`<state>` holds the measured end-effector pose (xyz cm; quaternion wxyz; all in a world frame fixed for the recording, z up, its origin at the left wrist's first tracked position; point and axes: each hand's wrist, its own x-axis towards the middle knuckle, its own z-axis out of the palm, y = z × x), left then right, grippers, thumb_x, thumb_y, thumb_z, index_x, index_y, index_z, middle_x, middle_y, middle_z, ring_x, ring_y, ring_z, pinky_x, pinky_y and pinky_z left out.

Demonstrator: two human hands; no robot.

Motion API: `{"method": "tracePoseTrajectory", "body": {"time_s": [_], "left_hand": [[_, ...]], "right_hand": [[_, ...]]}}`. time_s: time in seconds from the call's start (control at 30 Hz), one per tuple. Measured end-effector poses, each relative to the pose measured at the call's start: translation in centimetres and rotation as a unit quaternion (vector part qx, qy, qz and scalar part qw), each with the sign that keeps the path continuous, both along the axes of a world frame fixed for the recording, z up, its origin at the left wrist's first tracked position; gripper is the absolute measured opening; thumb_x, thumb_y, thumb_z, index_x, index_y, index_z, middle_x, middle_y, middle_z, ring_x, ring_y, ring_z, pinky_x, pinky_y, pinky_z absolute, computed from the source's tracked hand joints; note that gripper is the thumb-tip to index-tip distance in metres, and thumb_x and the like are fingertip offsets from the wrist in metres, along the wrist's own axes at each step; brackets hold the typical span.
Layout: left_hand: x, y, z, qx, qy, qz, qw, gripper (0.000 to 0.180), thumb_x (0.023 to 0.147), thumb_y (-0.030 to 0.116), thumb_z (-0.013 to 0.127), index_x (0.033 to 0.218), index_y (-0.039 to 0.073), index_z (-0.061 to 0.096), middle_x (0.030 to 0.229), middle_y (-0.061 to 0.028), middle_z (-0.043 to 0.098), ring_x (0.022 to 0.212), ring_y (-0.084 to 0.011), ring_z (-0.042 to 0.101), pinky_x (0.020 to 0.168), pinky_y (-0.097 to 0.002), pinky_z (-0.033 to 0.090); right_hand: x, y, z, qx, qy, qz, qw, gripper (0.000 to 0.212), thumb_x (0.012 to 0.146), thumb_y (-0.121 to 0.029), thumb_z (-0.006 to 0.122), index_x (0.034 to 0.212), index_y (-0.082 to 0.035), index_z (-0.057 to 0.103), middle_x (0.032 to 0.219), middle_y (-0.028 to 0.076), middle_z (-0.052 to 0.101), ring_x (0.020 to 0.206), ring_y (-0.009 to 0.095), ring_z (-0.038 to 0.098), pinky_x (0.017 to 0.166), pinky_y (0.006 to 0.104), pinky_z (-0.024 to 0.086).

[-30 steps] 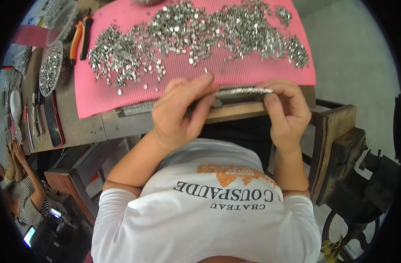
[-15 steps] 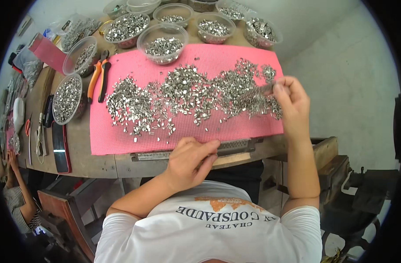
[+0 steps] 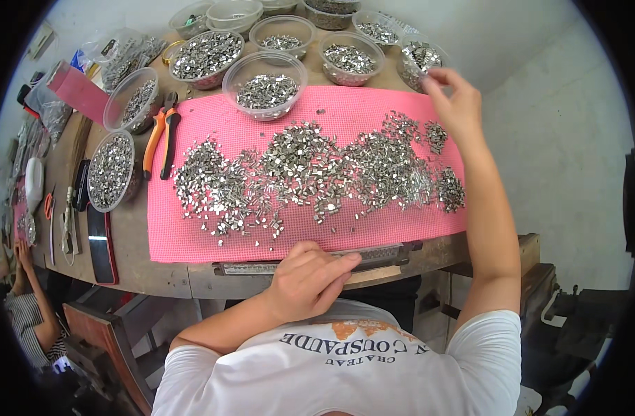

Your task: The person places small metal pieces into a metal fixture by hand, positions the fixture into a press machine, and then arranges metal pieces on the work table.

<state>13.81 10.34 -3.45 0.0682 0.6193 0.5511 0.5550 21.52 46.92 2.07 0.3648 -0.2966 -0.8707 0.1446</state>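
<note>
A pink textured mat bears loose heaps of small shiny metal pieces. My right hand is raised past the mat's far right corner, at the rim of a clear round tub of metal pieces. Its thumb and forefinger are bent close together, and what they pinch, if anything, does not show clearly. My left hand is closed, thumb against forefinger, over a long narrow metal tray or bar along the table's front edge. I cannot make out anything between those fingers.
Clear tubs of metal pieces, such as a front tub and a left tub, ring the mat. Orange-handled pliers lie beside it. A phone and scissors lie further left. Another person's arm shows at far left.
My right hand has moved up and away from the heaps at the mat's right side to the far right tub. The thin grey strip it held is no longer visible. My left hand stays near the edge.
</note>
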Motion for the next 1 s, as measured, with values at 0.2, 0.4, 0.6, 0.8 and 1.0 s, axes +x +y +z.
{"method": "tracePoseTrajectory", "body": {"time_s": [0.2, 0.4, 0.6, 0.8, 1.0], "left_hand": [[0.1, 0.0, 0.0, 0.039, -0.079, 0.016, 0.996, 0.038, 0.079, -0.005, 0.074, 0.116, 0.002, 0.069, 0.1, -0.0129, 0.073, 0.079, -0.0251, 0.069, 0.076, -0.0367, 0.051], [0.0, 0.7, 4.4, -0.203, -0.466, -0.254, 0.823, 0.033, 0.093, 0.012, 0.069, 0.123, 0.0, 0.063, 0.098, -0.0072, 0.071, 0.081, -0.0102, 0.066, 0.072, -0.0257, 0.053], [2.9, 0.2, 4.3, -0.202, -0.548, -0.274, 0.764, 0.021, 0.083, 0.001, 0.067, 0.103, -0.003, 0.072, 0.094, -0.0075, 0.073, 0.083, -0.0105, 0.068, 0.073, -0.0248, 0.055], [4.9, -0.8, 5.0, -0.159, -0.555, -0.249, 0.777, 0.023, 0.075, -0.005, 0.076, 0.097, -0.004, 0.074, 0.088, -0.0095, 0.074, 0.078, -0.0134, 0.07, 0.068, -0.0269, 0.057], [5.9, -2.2, 5.6, -0.136, -0.529, -0.224, 0.807, 0.022, 0.079, -0.001, 0.079, 0.101, -0.005, 0.075, 0.09, -0.01, 0.075, 0.078, -0.0141, 0.07, 0.069, -0.0266, 0.057]], "right_hand": [[3.8, -12.8, 4.0, -0.285, -0.099, 0.29, 0.908, 0.012, 0.078, -0.011, 0.075, 0.085, -0.001, 0.073, 0.08, 0.009, 0.072, 0.073, 0.017, 0.067, 0.069, 0.0333, 0.053], [4.6, -20.1, 6.9, -0.387, -0.256, 0.661, 0.589, 0.027, 0.074, -0.022, 0.089, 0.086, -0.001, 0.077, 0.081, 0.01, 0.074, 0.076, 0.026, 0.073, 0.09, 0.0417, 0.053], [5.7, -25.6, 10.4, -0.204, -0.34, 0.636, 0.662, 0.028, 0.074, -0.016, 0.082, 0.095, -0.002, 0.071, 0.075, 0.011, 0.066, 0.075, 0.032, 0.065, 0.072, 0.0409, 0.052], [6.6, -26.8, 10.5, -0.192, -0.357, 0.669, 0.624, 0.032, 0.074, -0.016, 0.082, 0.1, 0.0, 0.071, 0.083, 0.014, 0.069, 0.078, 0.032, 0.067, 0.073, 0.0412, 0.053], [6.9, -28.4, 12.0, -0.298, -0.289, 0.675, 0.609, 0.04, 0.074, -0.015, 0.082, 0.108, 0.002, 0.071, 0.093, 0.019, 0.071, 0.085, 0.034, 0.068, 0.079, 0.0398, 0.053]]}}
